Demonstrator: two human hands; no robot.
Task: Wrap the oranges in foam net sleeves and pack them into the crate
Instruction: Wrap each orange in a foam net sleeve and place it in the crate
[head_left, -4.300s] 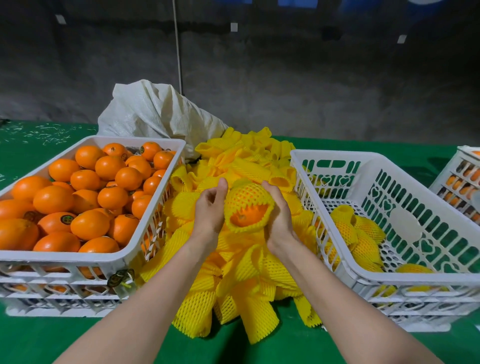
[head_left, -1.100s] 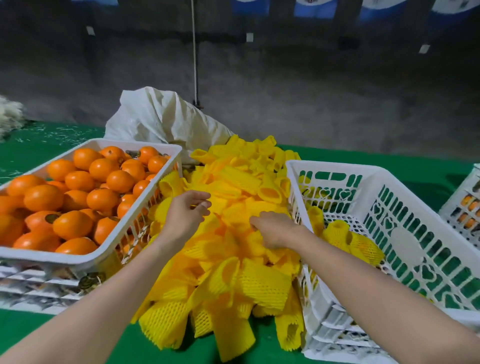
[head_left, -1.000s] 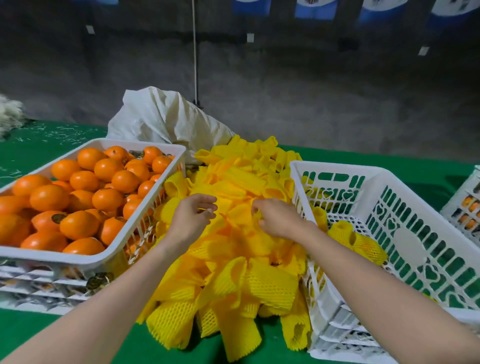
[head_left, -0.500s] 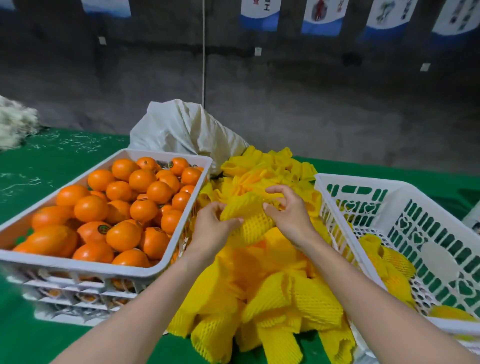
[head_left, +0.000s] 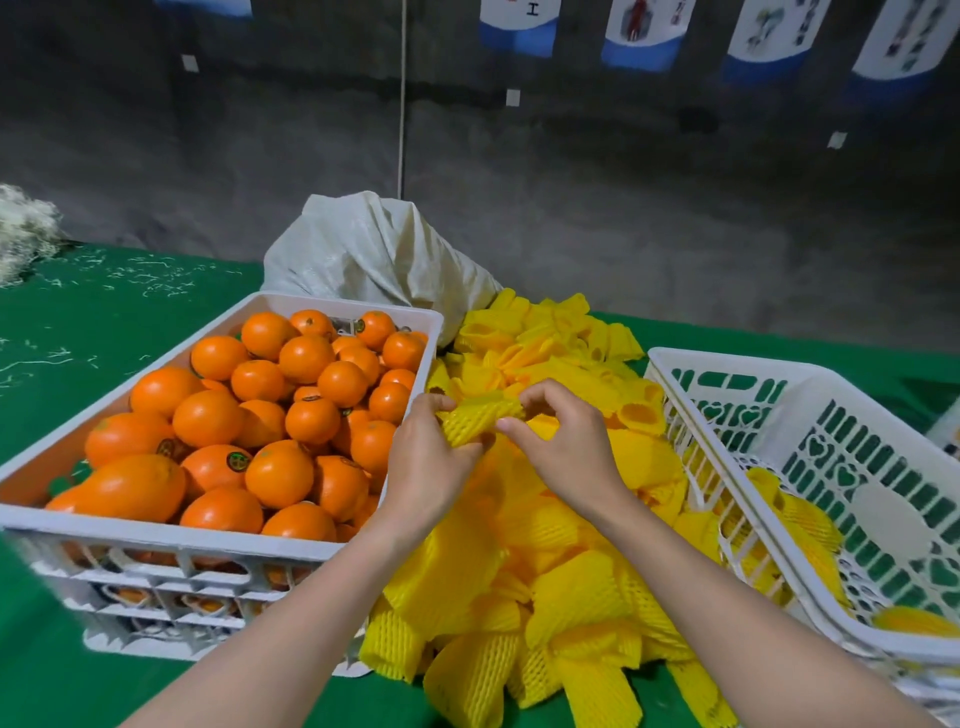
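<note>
both hands meet over the middle of the table, holding one yellow foam net sleeve (head_left: 475, 418) between them. the left hand (head_left: 426, 467) pinches its near end with curled fingers and thumb; the right hand (head_left: 571, 447) pinches the far end, fingers bent over the top. the sleeve is held just above a loose pile of sleeves (head_left: 545, 561) that fills the gap between two white crates and spills toward the near table edge.

the left crate (head_left: 171, 540) is heaped with bare oranges (head_left: 280, 473), some with small round stickers. the right crate (head_left: 779, 374) holds a few wrapped oranges (head_left: 810, 525) along its floor. the right forearm crosses in front of that crate's near corner.

behind the pile sits a crumpled white sack (head_left: 379, 254). the green table cover (head_left: 78, 332) has pale shreds strewn on it, and a whitish tuft (head_left: 21, 228) lies at the far left. a thin cord (head_left: 401, 104) hangs down the grey wall.
</note>
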